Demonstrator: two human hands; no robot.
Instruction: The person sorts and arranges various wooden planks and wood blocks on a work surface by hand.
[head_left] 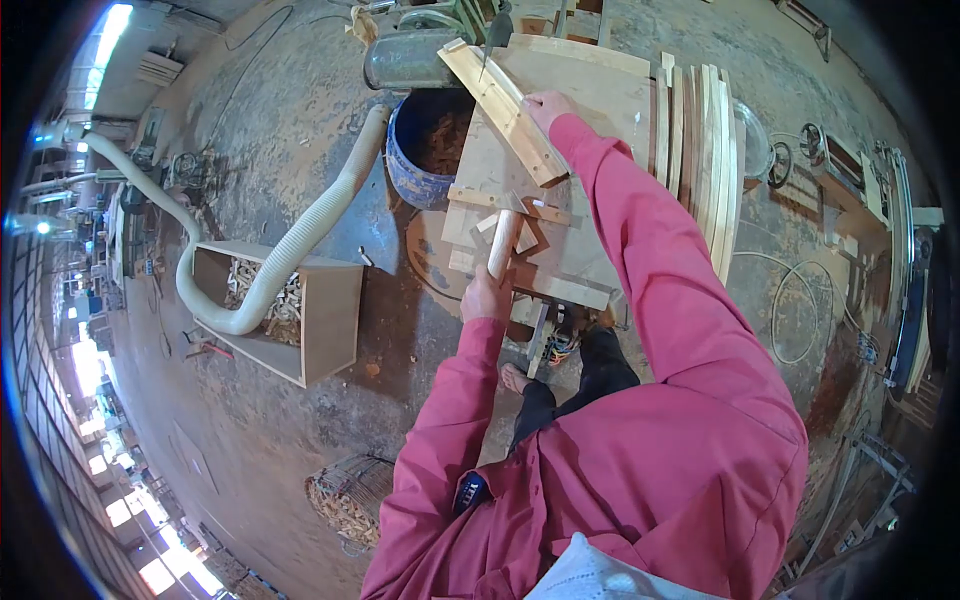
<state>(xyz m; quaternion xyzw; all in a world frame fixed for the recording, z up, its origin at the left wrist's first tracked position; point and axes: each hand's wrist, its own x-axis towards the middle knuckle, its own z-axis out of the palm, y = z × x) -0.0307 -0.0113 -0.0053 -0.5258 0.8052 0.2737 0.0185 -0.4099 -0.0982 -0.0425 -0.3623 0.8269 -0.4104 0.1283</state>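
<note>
My left hand is wrapped round the lower end of a pale wooden stick, which stretches away over the near left part of the wooden work table. My right hand is closed at the right edge of a long wooden fence, which lies slantwise over the table's far left part; the fingertips are partly hidden. Under the stick's far end, a notched wooden strip crosses the table, with small wood pieces beside it.
Long wooden strips lie along the table's right side. A blue drum with wood chips stands left of the table. A ribbed hose runs into an open wooden box. A wire basket sits on the floor.
</note>
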